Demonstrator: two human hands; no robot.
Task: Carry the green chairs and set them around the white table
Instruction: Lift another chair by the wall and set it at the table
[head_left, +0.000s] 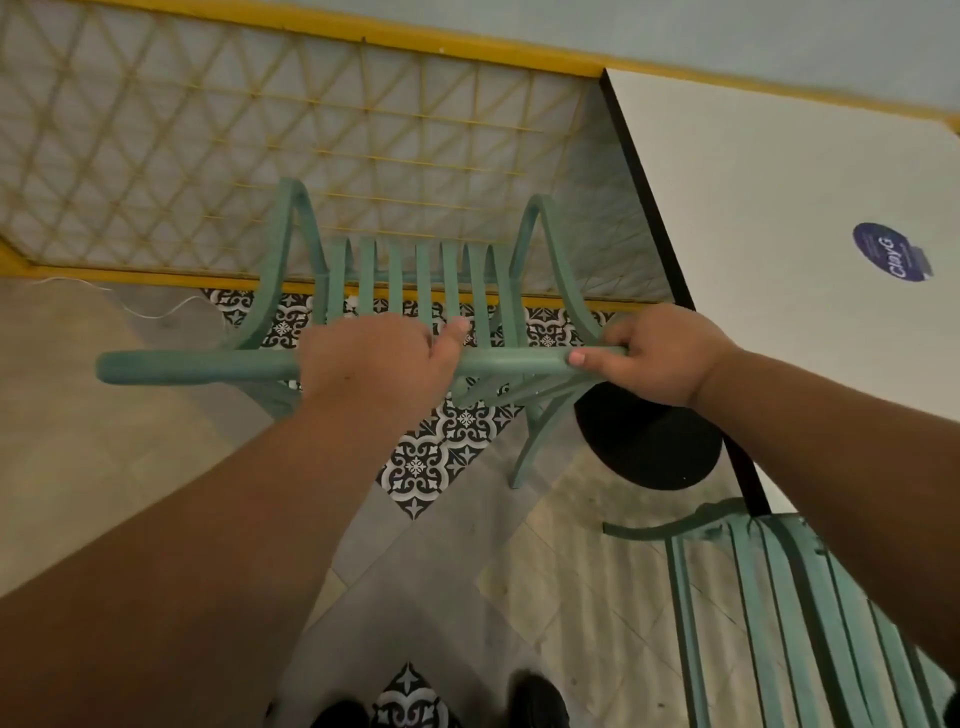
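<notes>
**A:** What is over on the left?

**B:** A yellow lattice screen (208, 130) stands at 11 o'clock. A thin white cable (130, 307) lies on the floor (78, 426) at 9 o'clock.

**A:** And the hands?

**B:** The left hand (374, 358) curls over the top rail (197, 366) of a green chair (423, 280), near the rail's middle. The right hand (654, 358) grips the same rail at its right end, with the thumb lying along it.

**A:** Where is that chair?

**B:** It is at 12 o'clock, above patterned tiles (441, 457) and just beside the white bench (779, 171). I cannot tell whether its legs touch the floor.

**A:** And to the right?

**B:** The bench fills 2 o'clock, with a round blue sticker (891, 253) on top and a round black base (649, 447) beneath. A second green chair (779, 597) sits at 5 o'clock, by the bench's edge.
</notes>
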